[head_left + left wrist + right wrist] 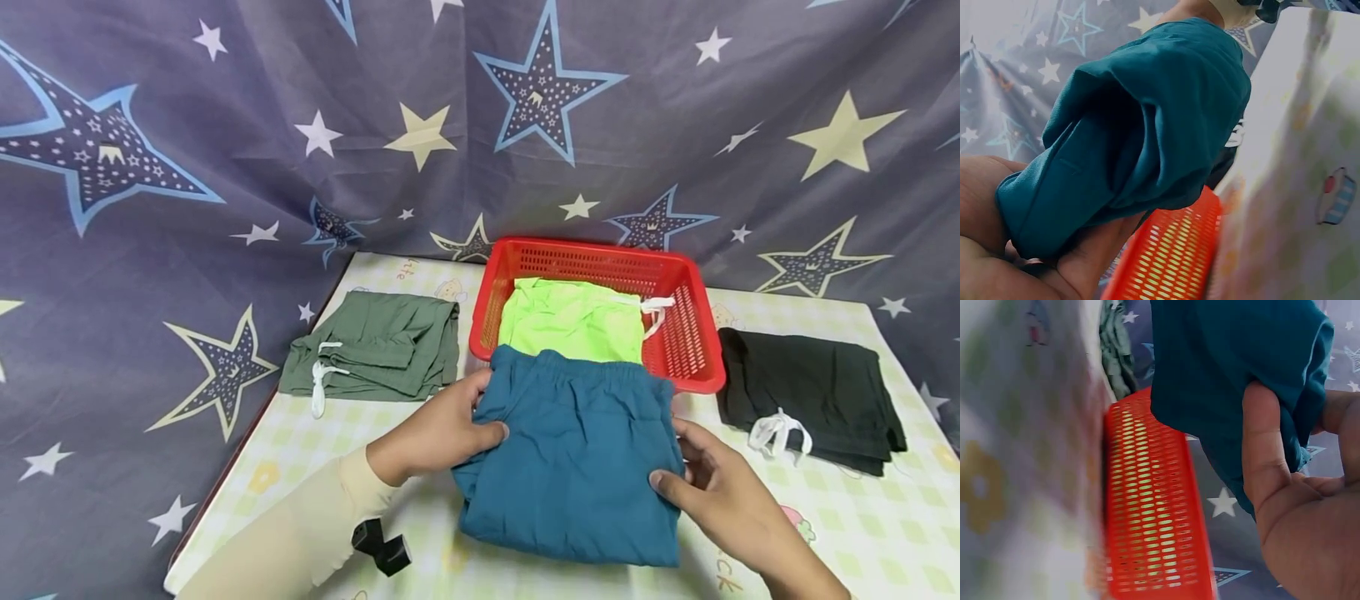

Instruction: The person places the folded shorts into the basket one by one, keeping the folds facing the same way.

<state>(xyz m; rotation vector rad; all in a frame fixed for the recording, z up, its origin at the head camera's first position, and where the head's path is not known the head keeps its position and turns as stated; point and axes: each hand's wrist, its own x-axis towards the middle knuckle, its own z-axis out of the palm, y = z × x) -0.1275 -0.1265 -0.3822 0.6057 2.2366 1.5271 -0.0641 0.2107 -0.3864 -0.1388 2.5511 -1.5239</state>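
Folded teal shorts point(573, 467) with a gathered waistband hang between both hands, in front of a red basket point(708, 367). My left hand point(446, 425) grips their left edge, thumb on the front and fingers behind. On the opposite edge my right hand point(720, 492) pinches the cloth, its thumb point(1263, 431) lying on the fabric in the right wrist view. Raised off the table, the teal bundle point(1166, 119) shows its open folds in the left wrist view. Inside the basket lies a neon green garment point(573, 317) with a white drawstring, its near part hidden by the teal cloth.
Left of the basket lies a folded grey-green garment point(375, 342) with a white drawstring. A folded black garment point(813, 396) lies to its right. Small black blocks point(381, 547) show by the left forearm. Behind the checked tablecloth point(847, 533) hangs a star-patterned curtain point(480, 183).
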